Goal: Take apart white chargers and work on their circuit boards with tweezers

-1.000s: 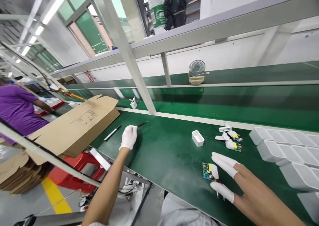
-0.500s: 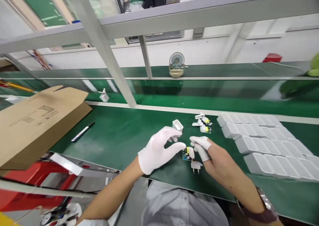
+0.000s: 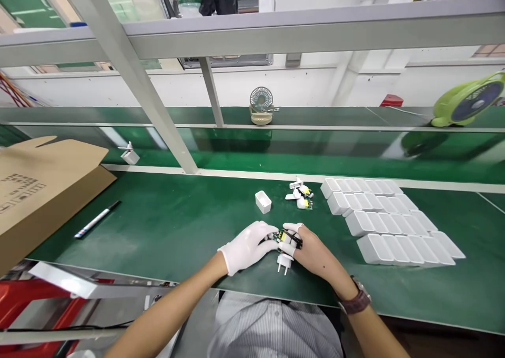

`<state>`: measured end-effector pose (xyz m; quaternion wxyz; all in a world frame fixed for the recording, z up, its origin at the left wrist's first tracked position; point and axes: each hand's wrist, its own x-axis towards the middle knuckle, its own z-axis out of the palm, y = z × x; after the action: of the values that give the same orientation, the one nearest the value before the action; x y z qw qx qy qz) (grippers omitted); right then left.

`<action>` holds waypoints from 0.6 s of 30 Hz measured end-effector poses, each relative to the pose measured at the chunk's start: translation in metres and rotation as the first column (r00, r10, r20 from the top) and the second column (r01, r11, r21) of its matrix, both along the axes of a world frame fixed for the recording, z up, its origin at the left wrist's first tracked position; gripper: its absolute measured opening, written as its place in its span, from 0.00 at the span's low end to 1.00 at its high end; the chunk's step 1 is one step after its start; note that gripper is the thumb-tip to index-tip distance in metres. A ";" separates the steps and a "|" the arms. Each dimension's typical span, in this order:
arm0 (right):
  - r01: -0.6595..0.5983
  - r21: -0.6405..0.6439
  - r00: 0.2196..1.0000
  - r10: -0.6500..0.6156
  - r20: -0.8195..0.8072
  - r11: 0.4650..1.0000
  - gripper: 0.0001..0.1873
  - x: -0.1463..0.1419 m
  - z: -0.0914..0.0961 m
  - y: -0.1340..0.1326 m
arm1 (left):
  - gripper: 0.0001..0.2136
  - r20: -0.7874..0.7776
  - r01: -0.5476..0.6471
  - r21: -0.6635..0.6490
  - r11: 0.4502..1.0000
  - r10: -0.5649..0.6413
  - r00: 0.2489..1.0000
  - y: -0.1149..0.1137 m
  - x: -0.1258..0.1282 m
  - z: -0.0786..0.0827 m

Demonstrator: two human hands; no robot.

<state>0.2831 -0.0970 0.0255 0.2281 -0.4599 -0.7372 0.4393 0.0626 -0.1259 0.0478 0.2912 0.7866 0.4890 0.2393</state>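
A small circuit board (image 3: 281,236) with a yellow part sits between my two hands, low over the green bench. My left hand (image 3: 249,247), in a white glove, pinches the board's left side. My right hand (image 3: 311,250), with white covers on its fingers, is closed round a thin black tool (image 3: 293,238) that looks like tweezers, its end over the board. Just below is a white two-pin plug piece (image 3: 284,262); whether it is joined to the board I cannot tell. An open white housing (image 3: 263,202) stands on the bench beyond my left hand.
White housings (image 3: 379,250) stand in rows on the right. Several loose plug boards (image 3: 302,196) lie ahead. A marker pen (image 3: 97,219) and a cardboard box (image 3: 51,189) are on the left. A slanted metal post (image 3: 130,73) rises from the bench's back edge.
My hands have come together at the circuit board, and the black tool now shows in my right hand. The camera view has turned to the right.
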 end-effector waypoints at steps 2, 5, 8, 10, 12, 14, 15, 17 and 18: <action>0.032 -0.083 0.994 -0.041 -0.105 0.996 0.26 -0.004 -0.006 -0.001 | 0.16 0.258 -0.088 -0.165 0.982 0.129 0.958 0.002 0.004 0.001; 0.041 -0.145 0.970 -0.074 -0.232 0.989 0.20 -0.010 -0.011 -0.002 | 0.21 0.505 -0.097 -0.410 0.907 0.315 0.804 0.003 0.011 0.005; 0.092 -0.138 0.924 -0.136 -0.358 0.986 0.17 -0.013 -0.003 -0.005 | 0.27 0.586 -0.075 -0.432 0.898 0.344 0.733 0.004 0.017 0.012; 0.106 -0.141 0.883 -0.158 -0.441 0.984 0.18 -0.014 0.006 -0.006 | 0.30 0.593 -0.004 -0.414 0.910 0.273 0.757 0.004 0.020 0.017; 0.097 -0.147 0.864 -0.157 -0.479 0.984 0.18 -0.014 0.013 -0.008 | 0.31 0.601 0.112 -0.457 0.882 0.214 0.770 0.003 0.023 0.022; 0.097 -0.162 0.854 -0.165 -0.493 0.982 0.20 -0.012 0.017 -0.010 | 0.30 0.624 0.178 -0.511 0.841 0.221 0.749 0.002 0.025 0.024; 0.109 -0.163 0.849 -0.177 -0.498 0.981 0.22 -0.011 0.018 -0.011 | 0.30 0.635 0.184 -0.520 0.834 0.233 0.737 0.003 0.026 0.024; 0.157 -0.134 0.859 -0.203 -0.470 0.978 0.27 -0.006 0.019 -0.015 | 0.29 0.642 0.158 -0.521 0.839 0.264 0.720 0.004 0.026 0.022; 0.185 -0.091 0.879 -0.206 -0.431 0.979 0.28 -0.003 0.020 -0.016 | 0.28 0.641 0.140 -0.526 0.839 0.282 0.713 0.004 0.026 0.020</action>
<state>0.2800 -0.1133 0.0452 0.4200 -0.4266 -0.6062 0.5235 0.0885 -0.1216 0.0682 0.6522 0.5022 0.4206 0.3815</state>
